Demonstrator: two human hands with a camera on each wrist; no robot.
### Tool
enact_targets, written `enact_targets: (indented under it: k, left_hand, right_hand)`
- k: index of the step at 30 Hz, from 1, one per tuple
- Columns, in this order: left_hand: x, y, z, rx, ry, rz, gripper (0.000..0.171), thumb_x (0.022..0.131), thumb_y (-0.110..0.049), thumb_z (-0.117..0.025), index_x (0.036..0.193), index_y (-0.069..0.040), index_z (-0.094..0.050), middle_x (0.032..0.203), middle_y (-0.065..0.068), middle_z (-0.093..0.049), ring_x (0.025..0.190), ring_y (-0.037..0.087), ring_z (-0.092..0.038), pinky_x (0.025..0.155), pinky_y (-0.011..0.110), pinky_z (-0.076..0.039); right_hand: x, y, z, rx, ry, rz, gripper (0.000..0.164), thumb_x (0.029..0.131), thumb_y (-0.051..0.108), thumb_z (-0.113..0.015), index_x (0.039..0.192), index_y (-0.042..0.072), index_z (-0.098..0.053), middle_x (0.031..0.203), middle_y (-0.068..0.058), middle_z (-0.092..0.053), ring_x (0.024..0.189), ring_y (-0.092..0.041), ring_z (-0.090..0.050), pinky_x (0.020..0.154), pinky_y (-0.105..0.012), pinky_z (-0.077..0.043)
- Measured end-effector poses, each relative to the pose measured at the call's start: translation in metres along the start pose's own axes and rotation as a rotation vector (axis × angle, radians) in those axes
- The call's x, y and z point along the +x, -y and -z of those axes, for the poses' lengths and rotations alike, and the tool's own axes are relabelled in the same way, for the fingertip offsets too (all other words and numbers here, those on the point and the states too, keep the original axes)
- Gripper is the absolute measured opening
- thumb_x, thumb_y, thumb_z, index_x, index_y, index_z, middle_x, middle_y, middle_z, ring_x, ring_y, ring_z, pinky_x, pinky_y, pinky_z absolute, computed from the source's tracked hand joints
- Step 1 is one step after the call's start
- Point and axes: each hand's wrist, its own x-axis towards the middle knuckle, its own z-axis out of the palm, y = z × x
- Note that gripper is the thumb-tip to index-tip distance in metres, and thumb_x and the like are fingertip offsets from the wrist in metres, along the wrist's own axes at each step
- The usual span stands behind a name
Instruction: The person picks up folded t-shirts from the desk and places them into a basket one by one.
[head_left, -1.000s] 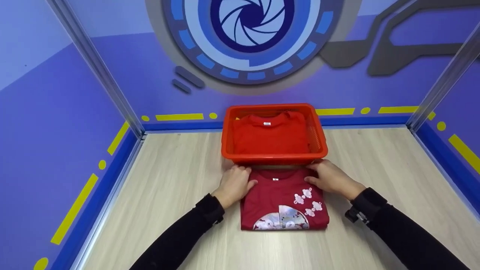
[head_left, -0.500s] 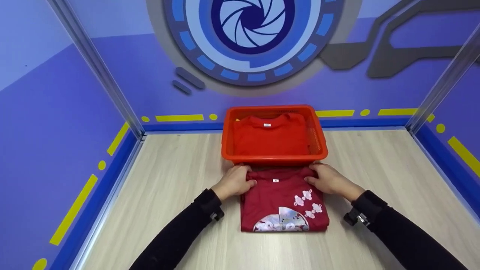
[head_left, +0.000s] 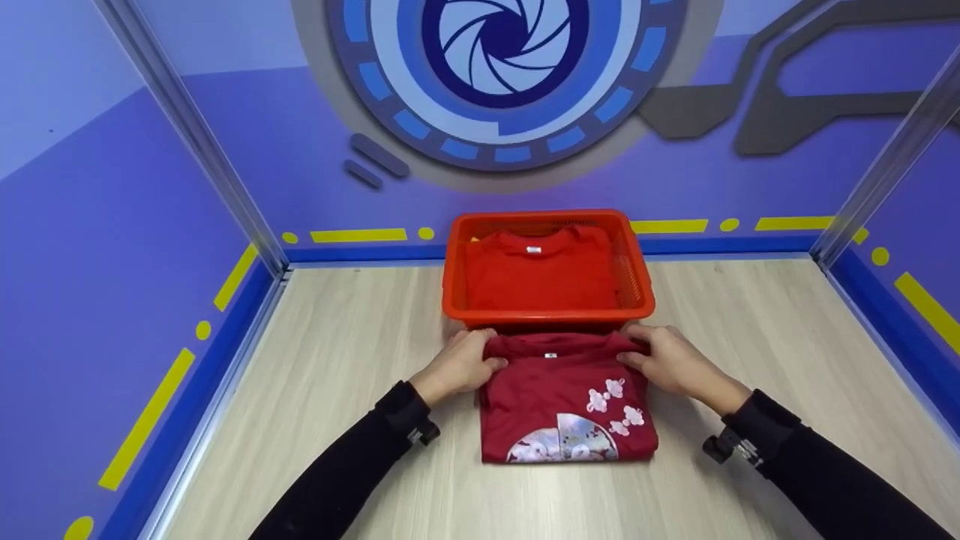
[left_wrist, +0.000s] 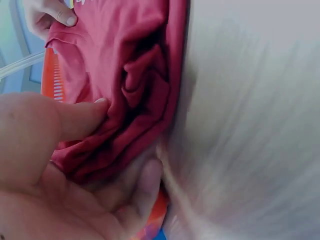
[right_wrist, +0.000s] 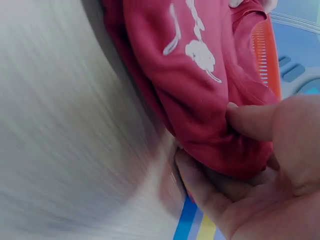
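Observation:
A folded dark red T-shirt (head_left: 562, 390) with pale flower patches and a half-round print lies on the table, collar toward the basket. My left hand (head_left: 461, 364) pinches its far left corner, thumb on top and fingers underneath; the left wrist view shows the bunched folds of the shirt (left_wrist: 135, 85) there. At the far right corner my right hand (head_left: 671, 360) grips in the same way, with the thumb pressing on the cloth (right_wrist: 200, 110) in the right wrist view. The collar edge is raised a little beside the basket.
An orange plastic basket (head_left: 551, 319) stands right behind the shirt, against the back wall (head_left: 360, 202). Inside it lies a folded bright red T-shirt (head_left: 540, 277). Blue printed panels enclose the wooden table (head_left: 360, 322) at the back and both sides.
Both hands have moved from touching the far corners to gripping them, and have shifted slightly outward. The collar edge of the dark red T-shirt has risen. The basket has stayed in place.

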Motion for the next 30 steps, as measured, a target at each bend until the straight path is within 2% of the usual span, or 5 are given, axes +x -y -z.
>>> enact_targets:
  k: [6, 13, 20, 25, 30]
  left_hand:
    - [-0.003, 0.006, 0.007, -0.062, -0.036, -0.082, 0.008, 0.098, -0.024, -0.085, 0.101, -0.018, -0.081, 0.085, -0.009, -0.071, 0.078, 0.009, -0.061, 0.080, 0.031, -0.053]
    - [-0.006, 0.006, 0.025, -0.102, 0.003, -0.151, 0.008, 0.098, -0.017, -0.083, 0.106, -0.017, -0.081, 0.091, -0.007, -0.072, 0.083, 0.010, -0.061, 0.083, 0.029, -0.052]
    - [-0.008, 0.002, 0.057, -0.207, -0.021, -0.208, 0.011, 0.096, -0.020, -0.087, 0.106, -0.022, -0.082, 0.092, -0.007, -0.076, 0.082, 0.009, -0.064, 0.079, 0.028, -0.053]
    - [-0.012, -0.009, 0.088, -0.262, -0.029, -0.235, 0.011, 0.096, -0.025, -0.088, 0.105, -0.025, -0.081, 0.090, -0.007, -0.073, 0.079, 0.012, -0.063, 0.074, 0.028, -0.051]
    - [-0.014, -0.018, 0.113, -0.293, -0.055, -0.302, 0.013, 0.098, -0.018, -0.085, 0.110, -0.023, -0.082, 0.092, -0.003, -0.076, 0.081, 0.016, -0.065, 0.073, 0.029, -0.051]
  right_hand:
    - [-0.001, -0.001, 0.007, -0.012, -0.025, 0.023, 0.009, 0.097, 0.014, -0.086, 0.106, 0.015, -0.083, 0.097, 0.001, -0.079, 0.085, -0.014, -0.065, 0.076, -0.027, -0.052]
    - [-0.003, 0.005, 0.016, 0.036, -0.009, 0.038, 0.012, 0.100, 0.009, -0.081, 0.110, 0.013, -0.082, 0.099, 0.000, -0.078, 0.086, -0.013, -0.063, 0.076, -0.025, -0.052]
    - [-0.009, 0.025, 0.043, 0.098, -0.059, 0.078, 0.016, 0.100, 0.007, -0.081, 0.111, 0.018, -0.084, 0.100, 0.001, -0.081, 0.081, -0.008, -0.065, 0.070, -0.021, -0.054]
    - [-0.010, 0.044, 0.067, 0.108, -0.111, 0.103, 0.016, 0.101, 0.005, -0.078, 0.114, 0.013, -0.084, 0.100, -0.003, -0.082, 0.078, -0.009, -0.064, 0.066, -0.021, -0.051]
    - [-0.009, 0.060, 0.085, 0.090, -0.168, 0.135, 0.019, 0.103, 0.001, -0.074, 0.114, 0.014, -0.083, 0.095, -0.001, -0.080, 0.079, -0.012, -0.064, 0.067, -0.022, -0.049]
